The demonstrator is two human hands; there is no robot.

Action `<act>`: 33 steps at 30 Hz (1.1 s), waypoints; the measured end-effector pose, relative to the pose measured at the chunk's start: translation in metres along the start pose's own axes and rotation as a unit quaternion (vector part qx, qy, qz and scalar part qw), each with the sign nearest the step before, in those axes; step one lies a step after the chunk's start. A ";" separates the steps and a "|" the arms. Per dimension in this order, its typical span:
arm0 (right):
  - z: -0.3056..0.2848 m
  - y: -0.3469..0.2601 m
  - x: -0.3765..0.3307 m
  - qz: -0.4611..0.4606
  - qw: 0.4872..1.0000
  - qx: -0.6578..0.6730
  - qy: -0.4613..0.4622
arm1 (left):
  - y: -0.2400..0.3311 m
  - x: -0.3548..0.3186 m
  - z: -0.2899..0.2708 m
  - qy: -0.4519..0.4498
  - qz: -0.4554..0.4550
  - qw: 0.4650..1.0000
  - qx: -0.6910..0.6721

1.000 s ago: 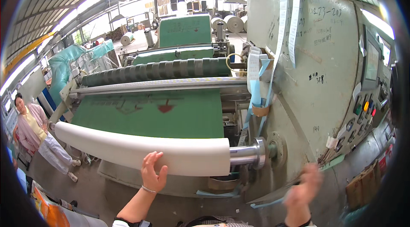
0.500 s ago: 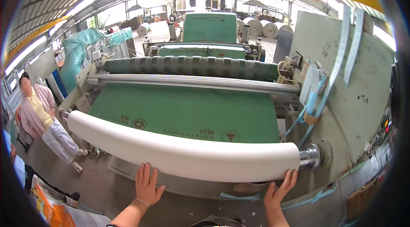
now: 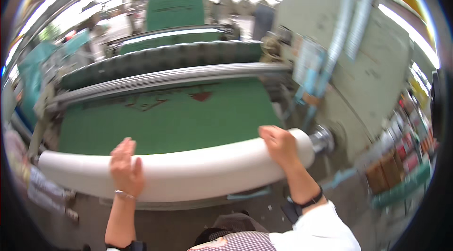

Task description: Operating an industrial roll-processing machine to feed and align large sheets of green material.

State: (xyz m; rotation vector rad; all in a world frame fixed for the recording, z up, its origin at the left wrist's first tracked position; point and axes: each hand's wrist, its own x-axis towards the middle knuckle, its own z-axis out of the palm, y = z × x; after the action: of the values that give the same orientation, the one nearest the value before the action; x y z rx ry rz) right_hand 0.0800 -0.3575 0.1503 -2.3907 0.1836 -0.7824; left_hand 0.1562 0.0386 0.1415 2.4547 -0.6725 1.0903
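A long white roll lies across a green machine, its right end on a metal shaft. My left hand rests flat on the roll left of its middle, fingers together and pointing up. My right hand lies over the top of the roll near its right end. Neither hand closes around anything. Behind the roll a green sheet stretches up to a grey metal roller.
A pale green machine cabinet stands at the right with light blue strips hanging on it. Coloured controls sit at the far right. More green machines and rolls stand behind. Concrete floor lies below.
Both hands have moved up from below the roll and now lie on it. The view has swung right and is blurred, and the person at the left is out of sight.
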 end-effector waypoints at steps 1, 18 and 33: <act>0.001 0.004 0.003 -0.010 1.000 -0.005 0.018 | 0.014 0.004 -0.001 0.033 0.029 0.999 0.001; 0.002 -0.007 -0.064 -0.160 0.966 -0.191 0.074 | 0.098 0.016 0.023 -0.204 0.030 0.975 -0.082; 0.014 0.002 -0.055 -0.213 0.958 -0.178 0.067 | 0.084 0.014 0.032 -0.212 0.008 0.965 -0.156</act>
State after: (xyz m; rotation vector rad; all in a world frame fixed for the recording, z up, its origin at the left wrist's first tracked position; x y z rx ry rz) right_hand 0.0434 -0.3351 0.1131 -2.7620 -0.1597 -1.1958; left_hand 0.1362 -0.0504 0.1435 2.4141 -0.9120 0.4139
